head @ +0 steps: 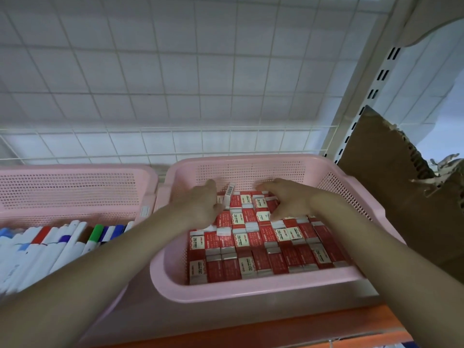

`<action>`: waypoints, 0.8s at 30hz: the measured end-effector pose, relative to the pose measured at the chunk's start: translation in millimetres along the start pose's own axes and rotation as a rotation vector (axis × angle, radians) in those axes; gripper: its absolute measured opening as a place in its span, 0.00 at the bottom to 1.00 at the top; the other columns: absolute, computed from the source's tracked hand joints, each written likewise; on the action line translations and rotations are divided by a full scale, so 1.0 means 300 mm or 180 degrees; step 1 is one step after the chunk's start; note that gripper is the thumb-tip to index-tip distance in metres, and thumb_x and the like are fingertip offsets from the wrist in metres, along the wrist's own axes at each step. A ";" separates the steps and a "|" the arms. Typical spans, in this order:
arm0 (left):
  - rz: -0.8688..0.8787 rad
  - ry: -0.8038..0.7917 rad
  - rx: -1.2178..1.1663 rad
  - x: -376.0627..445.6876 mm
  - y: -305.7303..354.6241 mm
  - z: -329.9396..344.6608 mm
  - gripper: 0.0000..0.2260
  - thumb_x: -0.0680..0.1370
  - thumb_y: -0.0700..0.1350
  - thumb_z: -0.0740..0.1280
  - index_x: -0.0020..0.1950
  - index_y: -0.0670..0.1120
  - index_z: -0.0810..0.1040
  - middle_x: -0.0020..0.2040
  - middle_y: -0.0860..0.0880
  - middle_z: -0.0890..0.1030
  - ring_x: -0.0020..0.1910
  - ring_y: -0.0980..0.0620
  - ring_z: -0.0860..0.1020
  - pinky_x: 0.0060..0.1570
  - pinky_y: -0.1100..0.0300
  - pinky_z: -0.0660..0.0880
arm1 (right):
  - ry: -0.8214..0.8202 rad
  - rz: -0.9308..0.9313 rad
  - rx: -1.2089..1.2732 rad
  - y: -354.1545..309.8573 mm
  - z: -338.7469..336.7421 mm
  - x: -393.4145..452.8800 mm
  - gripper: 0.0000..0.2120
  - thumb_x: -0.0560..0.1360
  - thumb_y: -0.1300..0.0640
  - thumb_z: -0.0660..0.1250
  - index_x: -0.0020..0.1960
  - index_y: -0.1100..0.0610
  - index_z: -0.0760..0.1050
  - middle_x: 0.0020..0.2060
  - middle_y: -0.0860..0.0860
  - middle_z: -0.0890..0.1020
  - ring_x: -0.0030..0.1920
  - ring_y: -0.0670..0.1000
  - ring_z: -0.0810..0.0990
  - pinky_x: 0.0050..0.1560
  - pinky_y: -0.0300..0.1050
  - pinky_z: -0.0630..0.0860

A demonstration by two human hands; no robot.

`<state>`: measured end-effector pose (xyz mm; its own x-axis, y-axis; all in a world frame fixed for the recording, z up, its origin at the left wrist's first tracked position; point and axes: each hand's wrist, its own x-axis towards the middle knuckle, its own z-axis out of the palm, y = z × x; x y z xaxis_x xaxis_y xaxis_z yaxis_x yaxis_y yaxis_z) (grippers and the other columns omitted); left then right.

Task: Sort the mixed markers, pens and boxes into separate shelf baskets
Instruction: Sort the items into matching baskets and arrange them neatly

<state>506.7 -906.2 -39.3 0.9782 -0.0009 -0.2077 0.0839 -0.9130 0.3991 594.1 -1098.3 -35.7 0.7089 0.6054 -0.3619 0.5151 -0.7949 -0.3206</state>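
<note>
A pink perforated basket (pixel 251 290) sits in the lower middle of the frame on a shelf, filled with small red and white boxes (pixel 253 243). Most of them lie flat in rough rows, their long axes running from the near rim toward the back wall, some skewed slightly. Several white end panels read "2B", printed sideways along the box length; smaller print beside it is too blurred to read, as is the text on the red faces.

Both hands are inside this basket at its far end. The left hand (pixel 200 205) has its fingers curled down among the boxes just beside a single box (pixel 229 195) that stands tilted on end, its barcoded white face toward the camera and its long axis pointing up toward the back wall; whether the fingers actually grip it I cannot tell. The right hand (pixel 282 197) rests spread on the boxes at centre right, fingers bent and pressing on them, clutching nothing visible.

At the left edge a second pink basket (pixel 75 187) holds markers (pixel 62 239) lying side by side, long axes running toward the back wall, with red, purple, green and blue caps. Torn brown cardboard (pixel 391 187) stands at the right. White wire grid (pixel 175 84) fills the top of the frame.
</note>
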 end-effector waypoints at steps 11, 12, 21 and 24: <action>0.0545 -0.0468 0.0563 -0.011 -0.017 -0.007 0.23 0.75 0.56 0.67 0.65 0.46 0.70 0.62 0.50 0.75 0.56 0.51 0.74 0.56 0.60 0.71 | 0.0141 -0.0117 -0.0229 -0.012 0.014 0.013 0.27 0.73 0.50 0.70 0.70 0.53 0.67 0.62 0.53 0.69 0.65 0.53 0.67 0.60 0.40 0.64; 0.0575 -0.0573 0.0679 -0.019 -0.019 -0.005 0.23 0.74 0.55 0.69 0.64 0.47 0.72 0.61 0.51 0.76 0.57 0.51 0.74 0.58 0.58 0.71 | 0.0172 -0.0142 -0.0231 -0.014 0.015 0.014 0.26 0.73 0.51 0.70 0.68 0.53 0.69 0.60 0.53 0.70 0.63 0.53 0.68 0.57 0.40 0.64; 0.0705 -0.0360 0.0786 -0.031 0.006 0.015 0.19 0.73 0.46 0.71 0.63 0.45 0.76 0.57 0.49 0.80 0.56 0.51 0.77 0.57 0.60 0.71 | 0.0165 -0.0174 -0.0220 -0.015 0.009 0.004 0.24 0.72 0.52 0.71 0.66 0.54 0.72 0.61 0.52 0.72 0.62 0.52 0.69 0.59 0.42 0.66; 0.0664 -0.0281 0.0778 -0.029 0.009 -0.023 0.16 0.72 0.48 0.72 0.58 0.46 0.78 0.51 0.50 0.81 0.51 0.51 0.78 0.52 0.58 0.74 | 0.0107 -0.0148 -0.0276 -0.022 0.004 0.001 0.24 0.72 0.52 0.71 0.67 0.54 0.71 0.62 0.51 0.72 0.63 0.52 0.70 0.62 0.44 0.67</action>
<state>499.6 -905.8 -30.1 0.9484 -0.2236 -0.2248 -0.1749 -0.9603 0.2173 590.4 -1092.9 -34.7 0.6981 0.6412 -0.3185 0.5867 -0.7673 -0.2589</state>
